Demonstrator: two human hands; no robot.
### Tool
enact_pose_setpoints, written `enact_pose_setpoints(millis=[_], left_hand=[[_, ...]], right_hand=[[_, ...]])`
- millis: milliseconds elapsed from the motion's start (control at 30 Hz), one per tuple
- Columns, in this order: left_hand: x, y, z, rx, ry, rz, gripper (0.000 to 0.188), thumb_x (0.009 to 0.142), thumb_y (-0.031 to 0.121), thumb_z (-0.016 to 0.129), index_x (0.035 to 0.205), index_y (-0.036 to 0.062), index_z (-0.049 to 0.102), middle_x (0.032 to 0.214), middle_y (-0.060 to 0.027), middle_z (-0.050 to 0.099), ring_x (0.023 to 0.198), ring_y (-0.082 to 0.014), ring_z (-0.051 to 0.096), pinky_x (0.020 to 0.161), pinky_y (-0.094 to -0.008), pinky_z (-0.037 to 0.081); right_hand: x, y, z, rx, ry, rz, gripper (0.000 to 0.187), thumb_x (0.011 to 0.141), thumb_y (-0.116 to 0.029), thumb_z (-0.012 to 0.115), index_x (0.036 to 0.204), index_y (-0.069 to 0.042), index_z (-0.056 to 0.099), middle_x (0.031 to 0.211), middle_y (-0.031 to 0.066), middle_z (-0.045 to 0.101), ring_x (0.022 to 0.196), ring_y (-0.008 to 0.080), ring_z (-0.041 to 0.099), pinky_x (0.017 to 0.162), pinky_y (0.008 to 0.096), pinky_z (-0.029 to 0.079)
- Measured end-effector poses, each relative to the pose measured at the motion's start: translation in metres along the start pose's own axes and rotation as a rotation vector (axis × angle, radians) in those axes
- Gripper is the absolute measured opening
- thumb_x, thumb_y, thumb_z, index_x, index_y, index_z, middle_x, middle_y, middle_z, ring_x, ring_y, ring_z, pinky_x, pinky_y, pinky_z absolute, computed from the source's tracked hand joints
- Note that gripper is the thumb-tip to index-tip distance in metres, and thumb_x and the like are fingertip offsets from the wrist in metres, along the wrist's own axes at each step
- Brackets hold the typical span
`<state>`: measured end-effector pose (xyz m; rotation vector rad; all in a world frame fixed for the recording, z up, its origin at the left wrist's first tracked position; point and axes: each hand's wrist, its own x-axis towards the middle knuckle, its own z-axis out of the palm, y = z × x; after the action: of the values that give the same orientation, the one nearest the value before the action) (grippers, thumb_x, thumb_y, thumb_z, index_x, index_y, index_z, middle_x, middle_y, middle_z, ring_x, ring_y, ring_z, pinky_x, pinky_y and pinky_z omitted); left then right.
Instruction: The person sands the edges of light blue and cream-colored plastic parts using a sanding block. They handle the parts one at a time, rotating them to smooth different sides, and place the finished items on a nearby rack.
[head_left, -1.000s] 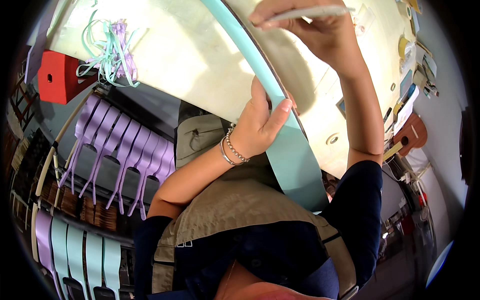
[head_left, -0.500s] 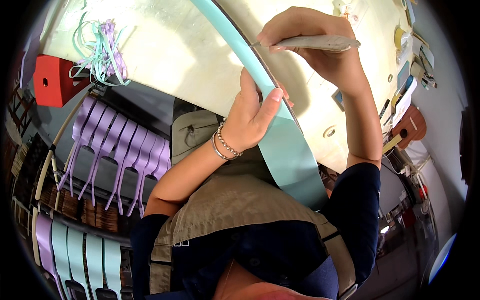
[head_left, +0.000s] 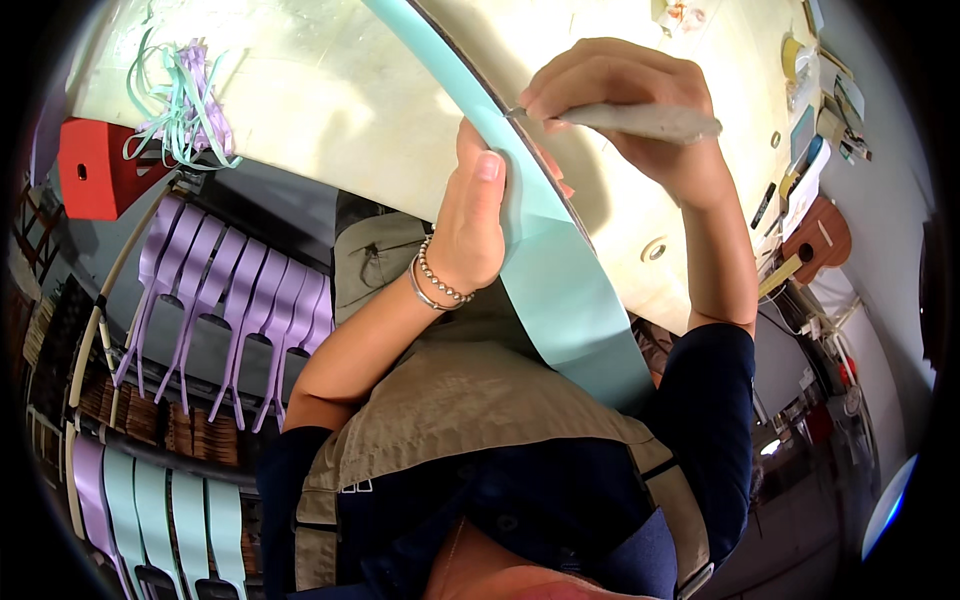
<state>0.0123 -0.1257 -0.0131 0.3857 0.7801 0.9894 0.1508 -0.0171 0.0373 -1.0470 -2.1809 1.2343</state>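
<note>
A long mint-green strap [head_left: 570, 290], leather-like with a dark edge, runs from the far edge of the view down to my lap. My left hand [head_left: 475, 220] holds it from the left. Its thumb points up beside the strap, while some fingers pass underneath and show at the far side. In my right hand [head_left: 640, 115] is a slim tool with a pale, wrapped-looking handle [head_left: 650, 121]. The thin tip of this tool meets the strap's dark right edge, just beyond my left fingers. Exactly what kind of tool it is, I cannot tell.
A pale worktable [head_left: 330, 120] spreads ahead, with thin mint and lilac strips [head_left: 185, 105] heaped at its left. Beside them is a red box-shaped object [head_left: 100, 168]. Lilac straps [head_left: 215, 290] and mint straps [head_left: 190, 520] hang on racks at left. A small ukulele-like instrument [head_left: 820, 240] lies right.
My right hand and the tool have come nearer along the strap's edge. My left thumb has lifted off the strap's face and now stands beside it.
</note>
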Motion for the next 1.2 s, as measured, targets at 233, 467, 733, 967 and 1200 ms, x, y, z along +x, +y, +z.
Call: enact_pose_setpoints(millis=[233,467,733,967,1200], left_hand=[[-0.001,0.000,-0.003,-0.042,-0.025,-0.050,0.059,0.092,0.050,0.027,0.121,-0.0011,0.022,0.091,-0.0151,0.054,0.081,-0.0248,0.059,0.073,-0.0358,0.049],[0.000,0.000,-0.001,0.007,-0.013,-0.032,0.068,0.092,0.054,0.026,0.129,-0.0019,0.014,0.094,-0.0158,0.055,0.085,-0.0254,0.060,0.074,-0.0370,0.051],[0.001,0.001,-0.008,0.136,-0.033,-0.012,0.075,0.090,0.055,0.025,0.140,0.0042,0.005,0.100,-0.0161,0.052,0.087,-0.0236,0.056,0.078,-0.0360,0.048],[0.002,0.007,0.003,0.181,0.030,0.024,0.071,0.091,0.053,0.022,0.138,0.0002,0.012,0.093,-0.0141,0.054,0.081,-0.0215,0.056,0.076,-0.0319,0.045],[0.004,0.001,-0.005,0.161,-0.026,0.038,0.065,0.093,0.051,0.021,0.127,-0.0044,0.024,0.083,-0.0129,0.058,0.075,-0.0200,0.059,0.072,-0.0307,0.046]], right_hand=[[-0.006,0.002,0.003,0.050,0.029,-0.025,0.020,0.061,0.007,0.066,0.078,-0.005,0.068,0.079,0.0042,0.064,0.073,0.0202,0.063,0.062,0.0257,0.051],[-0.031,-0.002,-0.001,0.076,-0.028,0.020,0.027,0.056,0.004,0.068,0.082,-0.006,0.066,0.078,0.0043,0.064,0.073,0.0227,0.062,0.062,0.0281,0.050],[-0.048,-0.013,-0.002,0.014,-0.028,0.064,0.019,0.060,-0.007,0.070,0.079,-0.009,0.066,0.079,0.0048,0.064,0.073,0.0231,0.062,0.065,0.0304,0.050],[-0.047,-0.016,0.005,-0.020,0.059,0.131,0.018,0.060,-0.005,0.070,0.077,-0.009,0.066,0.079,0.0053,0.063,0.072,0.0230,0.062,0.063,0.0300,0.050],[-0.063,-0.016,-0.009,0.053,-0.081,-0.026,0.010,0.067,-0.002,0.066,0.076,-0.001,0.063,0.078,0.0098,0.064,0.072,0.0219,0.064,0.059,0.0275,0.053]])
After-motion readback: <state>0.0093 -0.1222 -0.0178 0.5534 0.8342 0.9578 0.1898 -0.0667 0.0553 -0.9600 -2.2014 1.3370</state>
